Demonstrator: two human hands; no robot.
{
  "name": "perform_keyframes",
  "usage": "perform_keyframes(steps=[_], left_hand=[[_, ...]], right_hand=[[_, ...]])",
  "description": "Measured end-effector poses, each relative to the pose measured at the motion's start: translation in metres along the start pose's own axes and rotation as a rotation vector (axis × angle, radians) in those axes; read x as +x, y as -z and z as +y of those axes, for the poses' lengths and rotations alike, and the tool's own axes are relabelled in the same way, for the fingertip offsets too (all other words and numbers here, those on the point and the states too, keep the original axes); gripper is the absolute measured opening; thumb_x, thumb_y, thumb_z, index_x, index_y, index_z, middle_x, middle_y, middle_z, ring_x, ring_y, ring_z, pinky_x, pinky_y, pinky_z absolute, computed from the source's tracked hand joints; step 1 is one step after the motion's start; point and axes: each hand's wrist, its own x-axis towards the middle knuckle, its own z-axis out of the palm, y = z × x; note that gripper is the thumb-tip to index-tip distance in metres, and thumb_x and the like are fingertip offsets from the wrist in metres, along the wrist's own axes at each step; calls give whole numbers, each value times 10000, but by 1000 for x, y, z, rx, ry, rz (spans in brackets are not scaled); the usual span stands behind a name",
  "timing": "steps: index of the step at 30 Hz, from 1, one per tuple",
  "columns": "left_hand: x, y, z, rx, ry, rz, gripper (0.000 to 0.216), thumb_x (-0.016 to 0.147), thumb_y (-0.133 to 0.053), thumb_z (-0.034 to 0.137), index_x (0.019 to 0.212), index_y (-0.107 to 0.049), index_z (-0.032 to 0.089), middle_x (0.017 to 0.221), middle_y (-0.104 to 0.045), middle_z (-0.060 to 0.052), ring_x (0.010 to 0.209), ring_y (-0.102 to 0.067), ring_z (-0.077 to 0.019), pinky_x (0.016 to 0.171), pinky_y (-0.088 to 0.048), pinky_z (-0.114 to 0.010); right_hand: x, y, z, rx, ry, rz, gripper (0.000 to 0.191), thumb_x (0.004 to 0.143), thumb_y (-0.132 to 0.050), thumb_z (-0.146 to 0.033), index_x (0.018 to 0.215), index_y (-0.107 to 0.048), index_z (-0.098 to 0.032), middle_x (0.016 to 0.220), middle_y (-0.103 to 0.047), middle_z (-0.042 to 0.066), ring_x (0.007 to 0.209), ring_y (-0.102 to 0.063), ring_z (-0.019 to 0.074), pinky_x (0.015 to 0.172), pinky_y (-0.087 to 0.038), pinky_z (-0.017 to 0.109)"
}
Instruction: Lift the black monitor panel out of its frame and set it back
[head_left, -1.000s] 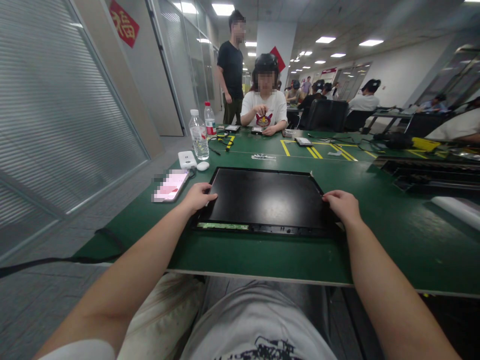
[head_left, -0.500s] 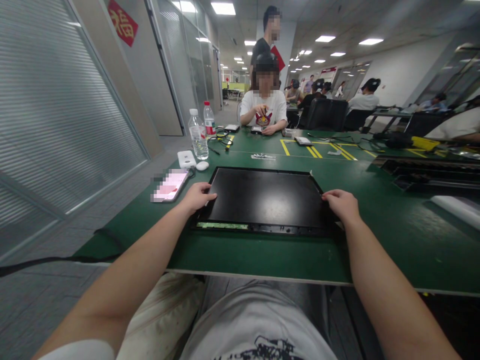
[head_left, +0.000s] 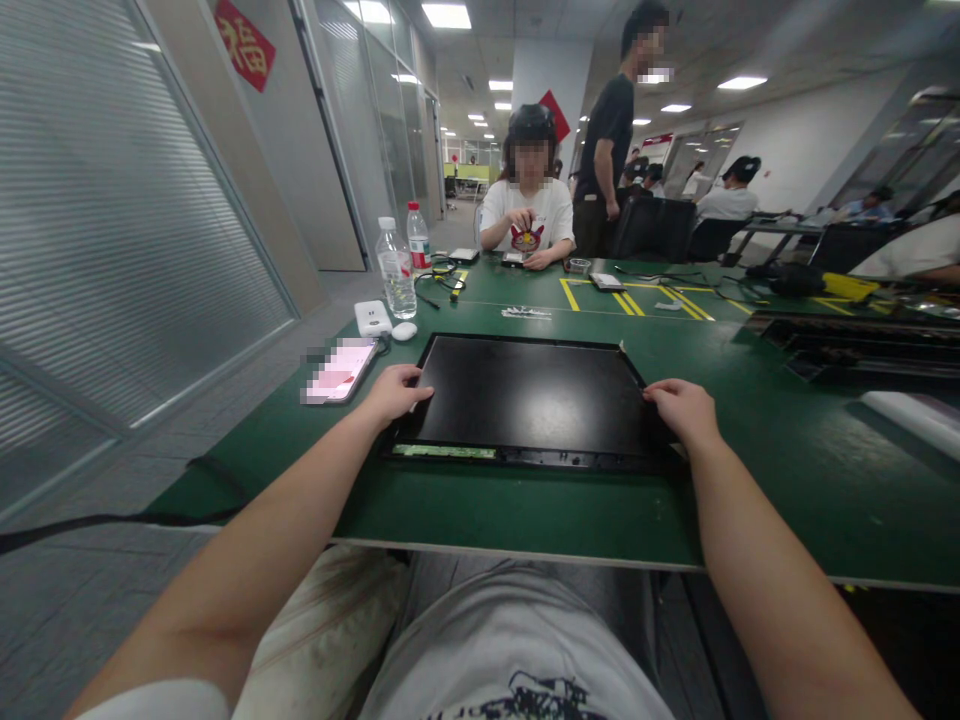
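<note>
A black display panel (head_left: 525, 395) lies face up on the green table (head_left: 540, 515) in front of me. Along its near edge runs a dark strip with a narrow green circuit board (head_left: 444, 452) on the left part. My left hand (head_left: 399, 393) grips the panel's left edge, thumb on top and the other fingers partly hidden at the side. On the opposite edge my right hand (head_left: 684, 407) pinches the panel's rim between thumb and fingers.
Left of the panel are a phone (head_left: 341, 370), a white box-like device (head_left: 373, 319), a small white rounded object (head_left: 404, 331) and two bottles (head_left: 396, 275). Dark panels (head_left: 862, 345) are stacked at right, near a white roll (head_left: 915, 420). A person (head_left: 529, 215) sits opposite; cables lie between.
Both my hands and the panel stay in place. A standing person in the background has walked to the right, behind the seated person.
</note>
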Motion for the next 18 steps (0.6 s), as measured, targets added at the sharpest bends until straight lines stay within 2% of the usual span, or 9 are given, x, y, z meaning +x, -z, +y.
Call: perform_keyframes(steps=[9,13,18], left_hand=[[-4,0,4,-7,24,-18,282,585,-817,349,831,-784,215,978,-809,-81,1037,-728,-355,998,-549,-466],[-3,-1,2,-11,43,3,259,588,-804,326,820,-786,213,1041,-807,-93,1076,-721,-361,1027,-541,-471],[1,-2,-4,1,26,20,284,583,-824,322,844,-796,214,1215,-786,-114,1177,-699,-373,1070,-528,-465]], right_hand=[[-5,2,-5,0,-20,-6,133,710,-661,-279,734,-786,-242,807,-762,69,848,-678,259,777,-501,358],[-5,4,-7,-3,-30,-14,123,715,-668,-267,729,-787,-240,803,-762,70,842,-679,258,774,-499,358],[-5,4,-8,-3,-19,-11,120,718,-670,-260,723,-788,-240,804,-764,68,848,-683,260,780,-499,360]])
